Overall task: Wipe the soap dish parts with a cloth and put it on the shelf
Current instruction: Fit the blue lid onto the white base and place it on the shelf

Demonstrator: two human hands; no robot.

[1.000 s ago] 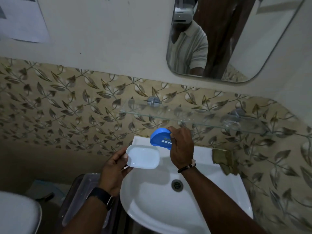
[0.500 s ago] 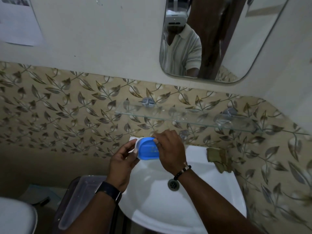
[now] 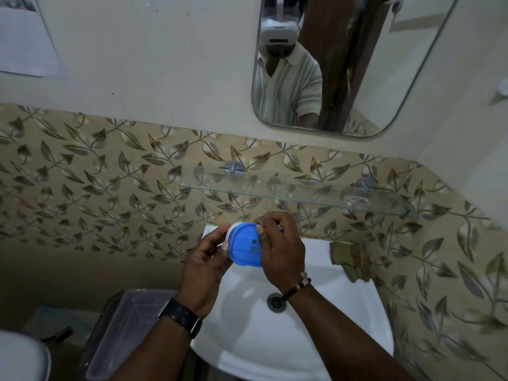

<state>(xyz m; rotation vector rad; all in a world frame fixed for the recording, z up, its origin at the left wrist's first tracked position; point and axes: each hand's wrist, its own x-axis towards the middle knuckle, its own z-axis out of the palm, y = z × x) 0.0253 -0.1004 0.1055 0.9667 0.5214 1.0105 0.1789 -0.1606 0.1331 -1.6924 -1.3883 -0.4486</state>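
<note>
The soap dish (image 3: pixel 245 247) is held over the back of the white sink (image 3: pixel 316 325): a blue slotted part sits on a white tray, whose rim shows only at the left. My left hand (image 3: pixel 204 266) grips the dish's left end. My right hand (image 3: pixel 280 248) covers its right end with fingers on top. A glass shelf (image 3: pixel 275 192) is fixed to the leaf-patterned wall just above the hands. An olive cloth (image 3: pixel 347 261) lies crumpled on the sink's back right rim, apart from both hands.
A mirror (image 3: pixel 371 64) hangs above the shelf. A clear plastic bin (image 3: pixel 123 328) stands on the floor left of the sink, and a white toilet (image 3: pixel 22 356) shows at the bottom left. The sink drain (image 3: pixel 276 301) lies below my right wrist.
The white tray in my left hand and the blue part in my right were apart a second ago. They now sit together, blue on white, held by both hands.
</note>
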